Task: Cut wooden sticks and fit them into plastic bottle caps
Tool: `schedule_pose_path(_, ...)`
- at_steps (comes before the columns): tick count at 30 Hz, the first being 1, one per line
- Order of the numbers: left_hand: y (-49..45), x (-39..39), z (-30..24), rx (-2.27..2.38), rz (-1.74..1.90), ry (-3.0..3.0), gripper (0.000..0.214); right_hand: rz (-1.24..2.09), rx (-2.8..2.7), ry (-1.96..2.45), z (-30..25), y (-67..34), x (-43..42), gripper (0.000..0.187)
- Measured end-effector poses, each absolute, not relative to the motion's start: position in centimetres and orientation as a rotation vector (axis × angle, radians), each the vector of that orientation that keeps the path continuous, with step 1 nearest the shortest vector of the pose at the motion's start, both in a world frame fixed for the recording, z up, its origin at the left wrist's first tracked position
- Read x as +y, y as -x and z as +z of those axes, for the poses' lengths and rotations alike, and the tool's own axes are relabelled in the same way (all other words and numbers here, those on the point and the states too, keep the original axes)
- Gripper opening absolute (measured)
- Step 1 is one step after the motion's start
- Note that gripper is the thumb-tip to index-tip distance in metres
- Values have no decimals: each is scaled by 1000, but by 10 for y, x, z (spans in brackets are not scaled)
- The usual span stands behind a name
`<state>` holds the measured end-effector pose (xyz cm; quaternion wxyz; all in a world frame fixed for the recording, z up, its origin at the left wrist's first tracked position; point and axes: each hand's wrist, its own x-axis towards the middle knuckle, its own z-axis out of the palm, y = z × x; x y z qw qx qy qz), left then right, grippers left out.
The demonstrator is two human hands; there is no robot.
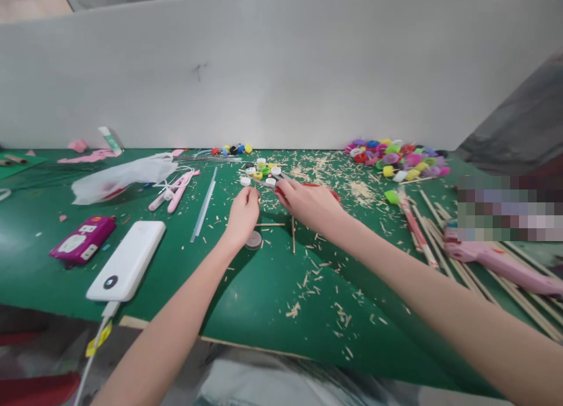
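My right hand (pixel 310 205) is closed around a pair of scissors with red handles (pixel 333 193); their grey blades point left, towards my other hand. My left hand (pixel 245 211) is pinched shut just beside the blades, and whatever is between its fingertips is too small to make out. Right behind both hands lies a group of white, yellow and green bottle caps (pixel 263 170). A round grey disc (pixel 254 240) rests by my left wrist. Two thin wooden sticks lie between my hands, one crosswise (pixel 270 225) and one lengthwise (pixel 294 236).
Wood shavings (pixel 363 192) litter the green table (pixel 264 294). Colourful caps (pixel 396 156) are heaped at back right, above long wooden sticks (pixel 468 277) and a pink glue gun (pixel 497 262). At left are a white power bank (pixel 127 260), purple packet (pixel 83 240) and plastic bag (pixel 123 177).
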<state>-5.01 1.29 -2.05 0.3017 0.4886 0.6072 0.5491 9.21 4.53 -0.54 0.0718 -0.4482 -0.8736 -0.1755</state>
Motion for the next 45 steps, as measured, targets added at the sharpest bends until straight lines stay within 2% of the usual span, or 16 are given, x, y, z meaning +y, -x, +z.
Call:
schedule_pose_path(11,55,6,-17,1700,1405,-1310,26,-624,-2695,1221,-5,-91,51,51)
schedule_pose_path(24,50,-3,-3,958,1406,-658,30,-658,-2680,1117,-5,-94,50,47)
schedule_pose_path(33,47,-6,-1,839,1376,-556,32,-657,-2678,1085,-6,-106,51,50)
schedule_pose_path(40,45,-2,-3,840,1442,-511,32,-710,-2700,1194,-9,-96,53,40)
schedule_pose_path(45,29,-15,-4,890,1316,-561,28,-534,-2508,1673,1,-101,101,42)
